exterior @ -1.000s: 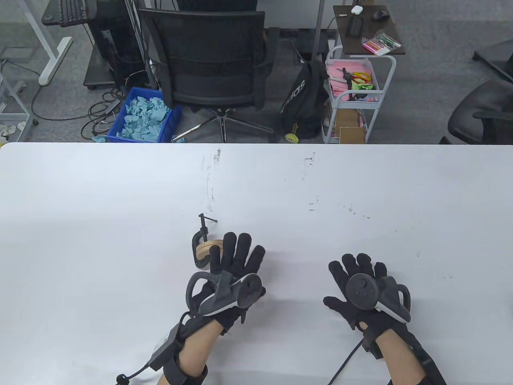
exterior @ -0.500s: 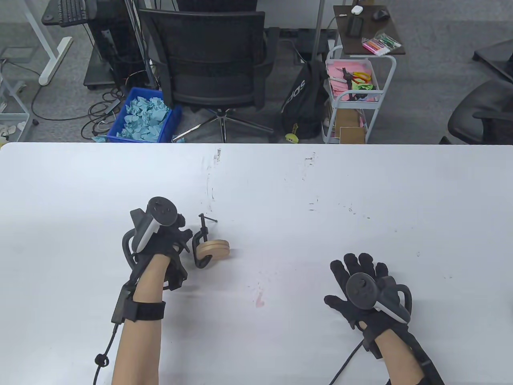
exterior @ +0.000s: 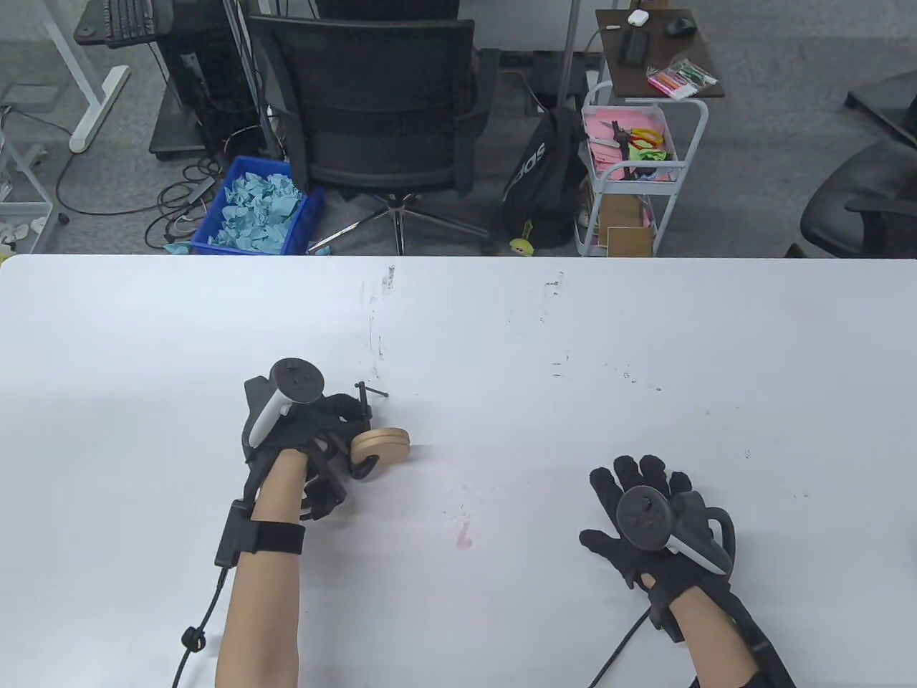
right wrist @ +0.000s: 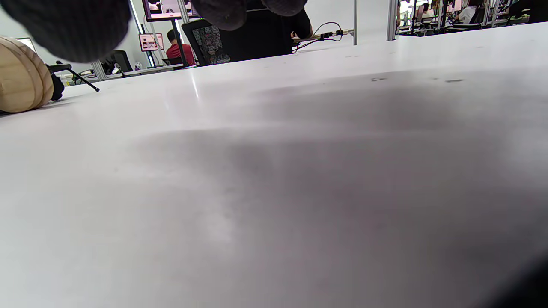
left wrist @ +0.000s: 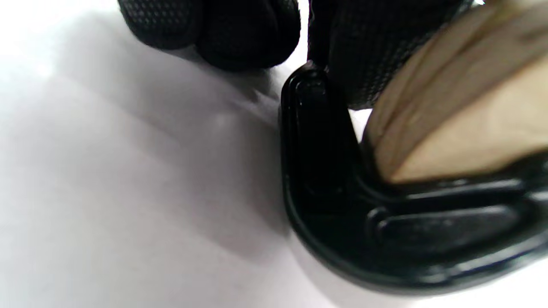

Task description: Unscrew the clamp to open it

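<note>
A small black C-clamp (exterior: 367, 467) lies on the white table (exterior: 501, 344), left of centre, with two round wooden discs (exterior: 381, 444) pinched between its jaws. Its screw with a T-bar handle (exterior: 372, 390) points away from me. My left hand (exterior: 342, 424) comes in from the left and grips the clamp's back. The left wrist view shows the frame (left wrist: 342, 214), the discs (left wrist: 462, 119) and my fingertips (left wrist: 239, 30) against the frame. My right hand (exterior: 641, 494) rests flat and spread on the table, empty, far right of the clamp. The right wrist view shows the discs (right wrist: 21, 81) at its far left.
The table's far edge runs across the middle of the table view. Beyond it stand an office chair (exterior: 380, 122), a blue bin of paper (exterior: 258, 208) and a white cart (exterior: 630, 172). A faint pink smear (exterior: 464, 534) marks the table between my hands.
My left hand left the table near the discs, swung round to the clamp's left side, then closed on its frame. The clamp and the right hand stayed put.
</note>
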`<state>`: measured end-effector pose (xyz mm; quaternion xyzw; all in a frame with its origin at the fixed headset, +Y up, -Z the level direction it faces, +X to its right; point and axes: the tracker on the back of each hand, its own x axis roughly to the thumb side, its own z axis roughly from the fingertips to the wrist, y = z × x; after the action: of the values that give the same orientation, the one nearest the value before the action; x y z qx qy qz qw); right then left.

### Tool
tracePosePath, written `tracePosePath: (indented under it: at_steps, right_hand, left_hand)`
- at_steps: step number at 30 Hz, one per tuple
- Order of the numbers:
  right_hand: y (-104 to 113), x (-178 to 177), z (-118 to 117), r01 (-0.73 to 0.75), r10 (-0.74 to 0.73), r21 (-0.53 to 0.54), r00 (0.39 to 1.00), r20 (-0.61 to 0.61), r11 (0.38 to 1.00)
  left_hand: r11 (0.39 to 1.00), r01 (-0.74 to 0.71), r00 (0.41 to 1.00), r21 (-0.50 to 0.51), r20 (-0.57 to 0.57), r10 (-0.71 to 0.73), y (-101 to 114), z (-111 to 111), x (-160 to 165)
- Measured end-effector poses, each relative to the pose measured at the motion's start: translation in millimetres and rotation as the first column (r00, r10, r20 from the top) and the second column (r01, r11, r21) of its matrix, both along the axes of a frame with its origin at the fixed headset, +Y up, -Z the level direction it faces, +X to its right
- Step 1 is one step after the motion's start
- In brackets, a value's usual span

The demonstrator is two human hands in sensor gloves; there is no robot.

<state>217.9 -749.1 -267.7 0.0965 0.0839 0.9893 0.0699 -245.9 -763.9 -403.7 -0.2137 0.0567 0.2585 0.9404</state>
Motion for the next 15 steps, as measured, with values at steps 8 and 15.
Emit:
tracePosePath:
  at_steps: [8,15]
  right_hand:
    - [2.3,5.4,0.8,0.034,-0.034,0.000,0.999,0.018,0.999]
    - [2.3,6.8,0.5,0.047,-0.047,-0.004,0.999,0.012,0.999]
  left_hand:
    - [0.978,-0.207,0.970,0.032,0.141,0.201,25.8,8.2,15.9]
    - [0.935,-0.280,0.932,0.217,0.293,0.211,56.6,33.8,60.6]
